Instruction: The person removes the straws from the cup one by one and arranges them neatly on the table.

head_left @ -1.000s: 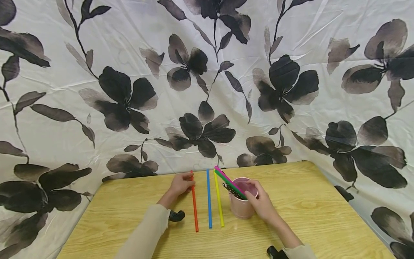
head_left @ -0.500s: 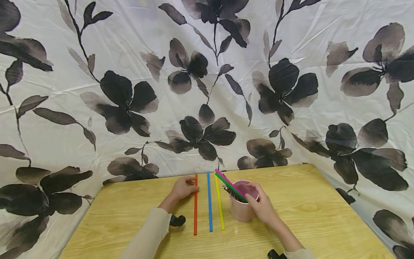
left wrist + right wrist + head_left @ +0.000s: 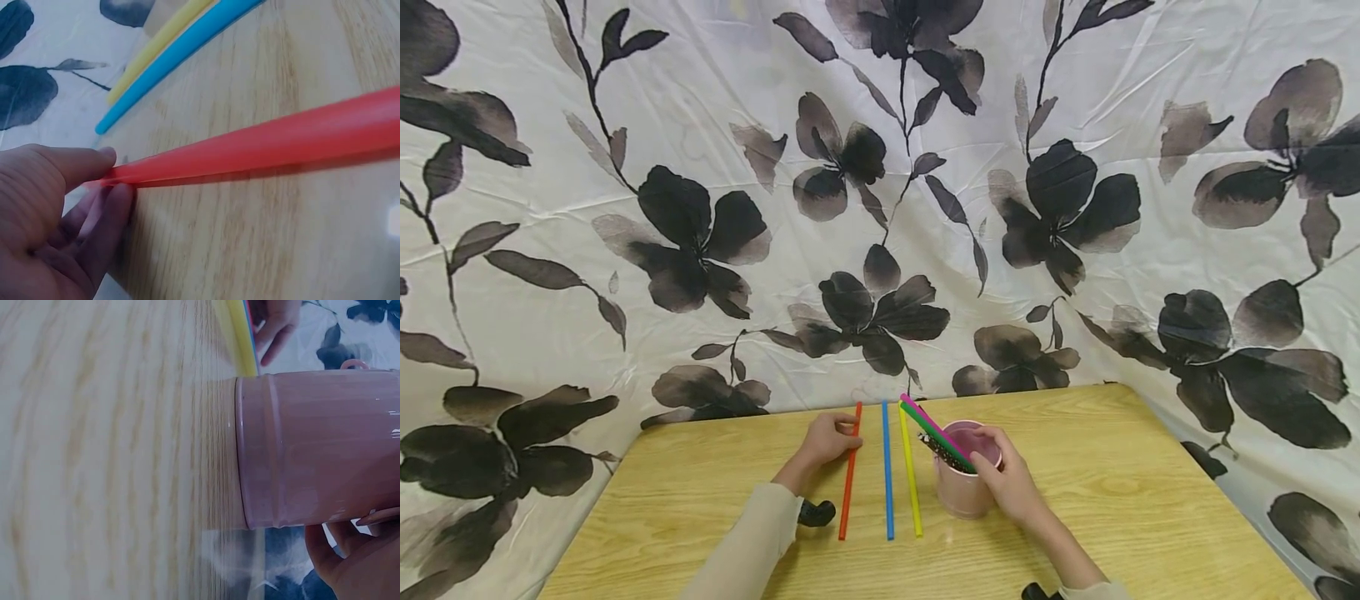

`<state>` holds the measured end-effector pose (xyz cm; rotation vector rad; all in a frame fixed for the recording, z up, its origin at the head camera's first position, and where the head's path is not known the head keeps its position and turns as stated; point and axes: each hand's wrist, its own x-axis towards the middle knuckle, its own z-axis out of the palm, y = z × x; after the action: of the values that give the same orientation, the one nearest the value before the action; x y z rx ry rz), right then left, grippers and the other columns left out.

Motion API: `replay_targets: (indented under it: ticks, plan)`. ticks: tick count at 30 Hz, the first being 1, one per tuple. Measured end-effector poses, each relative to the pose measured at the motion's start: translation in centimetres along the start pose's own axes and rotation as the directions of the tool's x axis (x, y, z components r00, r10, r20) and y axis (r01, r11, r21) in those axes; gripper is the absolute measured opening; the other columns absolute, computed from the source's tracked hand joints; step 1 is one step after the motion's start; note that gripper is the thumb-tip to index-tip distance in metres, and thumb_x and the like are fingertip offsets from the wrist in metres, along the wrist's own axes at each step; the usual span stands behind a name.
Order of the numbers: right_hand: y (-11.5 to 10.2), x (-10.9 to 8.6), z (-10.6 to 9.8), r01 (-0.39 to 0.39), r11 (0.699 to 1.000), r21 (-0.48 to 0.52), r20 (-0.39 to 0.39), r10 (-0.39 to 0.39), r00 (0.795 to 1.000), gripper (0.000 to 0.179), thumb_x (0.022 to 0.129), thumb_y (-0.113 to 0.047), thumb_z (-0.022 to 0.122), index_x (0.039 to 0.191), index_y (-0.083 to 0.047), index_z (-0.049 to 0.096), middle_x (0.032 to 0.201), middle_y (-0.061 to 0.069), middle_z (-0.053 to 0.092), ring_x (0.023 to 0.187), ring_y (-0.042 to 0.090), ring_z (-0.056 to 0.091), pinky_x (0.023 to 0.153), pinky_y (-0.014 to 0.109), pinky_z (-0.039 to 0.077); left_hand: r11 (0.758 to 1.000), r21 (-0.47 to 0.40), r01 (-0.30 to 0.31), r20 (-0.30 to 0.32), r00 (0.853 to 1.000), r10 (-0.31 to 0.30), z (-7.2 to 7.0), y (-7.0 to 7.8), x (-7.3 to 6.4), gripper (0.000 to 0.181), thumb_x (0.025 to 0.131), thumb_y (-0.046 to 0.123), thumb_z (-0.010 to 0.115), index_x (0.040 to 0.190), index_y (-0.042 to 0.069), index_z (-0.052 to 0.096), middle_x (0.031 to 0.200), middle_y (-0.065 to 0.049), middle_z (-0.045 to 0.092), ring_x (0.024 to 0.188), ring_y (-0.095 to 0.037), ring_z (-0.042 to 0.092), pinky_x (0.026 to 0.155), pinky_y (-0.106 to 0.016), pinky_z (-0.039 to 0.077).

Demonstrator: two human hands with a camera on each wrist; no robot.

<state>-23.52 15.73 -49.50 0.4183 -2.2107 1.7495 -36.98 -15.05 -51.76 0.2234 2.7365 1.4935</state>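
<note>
My left hand (image 3: 827, 437) pinches the red straw (image 3: 847, 492) near its far end, between thumb and fingertips. In the left wrist view that straw (image 3: 262, 145) runs from the fingertips to the right edge, close over the table. To its right lie a blue straw (image 3: 888, 479) and a yellow straw (image 3: 911, 479), roughly side by side. My right hand (image 3: 1011, 475) holds the pink bucket (image 3: 964, 497) by its right rim, thumb towards the inside. A green straw (image 3: 925, 423), a magenta straw (image 3: 913, 403) and a black-and-white speckled piece (image 3: 947, 454) lean out of the bucket to the left.
Everything stands on a wood-grain table (image 3: 700, 492). Behind it hangs a white cloth (image 3: 925, 350) with dark flowers, meeting the table's back edge. Black wrist devices show at the left cuff (image 3: 817, 513) and near the right cuff (image 3: 1037, 592).
The red straw has turned: its far end shifted right towards the blue straw and its near end swung left. My left hand moved slightly right with it; the right hand stays at the bucket.
</note>
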Motion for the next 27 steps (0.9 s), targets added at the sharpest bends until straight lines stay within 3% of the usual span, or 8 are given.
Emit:
replay_targets:
  ticks: [6, 19, 27]
  plan:
    - [0.8, 0.1, 0.0, 0.005, 1.000, 0.000, 0.005, -0.005, 1.000, 0.032, 0.094, -0.008, 0.059, 0.125, -0.003, 0.051, 0.125, 0.019, 0.055, 0.111, 0.034, 0.054, 0.088, 0.032, 0.047, 0.991, -0.103, 0.086, 0.029, 0.996, -0.084, -0.1, 0.4, -0.4, 0.036, 0.080, -0.001, 0.075, 0.115, -0.005, 0.067, 0.082, -0.009, 0.066, 0.055, -0.014, 0.062, 0.052, -0.030, 0.055]
    - [1.2, 0.0, 0.0, 0.038, 0.999, 0.003, 0.001, -0.038, 0.999, 0.031, 0.094, -0.007, 0.059, 0.124, -0.003, 0.051, 0.125, 0.020, 0.055, 0.111, 0.033, 0.054, 0.087, 0.029, 0.047, 0.991, -0.087, 0.099, 0.035, 0.995, -0.096, 0.2, 0.9, -0.9, 0.027, 0.080, 0.000, 0.074, 0.106, -0.006, 0.069, 0.075, -0.008, 0.069, 0.052, -0.014, 0.063, 0.052, -0.030, 0.055]
    - [1.5, 0.2, 0.1, 0.014, 1.000, -0.005, -0.006, -0.014, 1.000, 0.031, 0.094, -0.007, 0.059, 0.124, -0.004, 0.051, 0.125, 0.018, 0.055, 0.111, 0.033, 0.054, 0.088, 0.031, 0.047, 0.992, -0.085, 0.091, 0.085, 0.993, -0.084, 0.7, 1.6, -1.1, 0.030, 0.081, 0.000, 0.073, 0.109, -0.007, 0.068, 0.075, -0.009, 0.067, 0.053, -0.014, 0.062, 0.052, -0.030, 0.055]
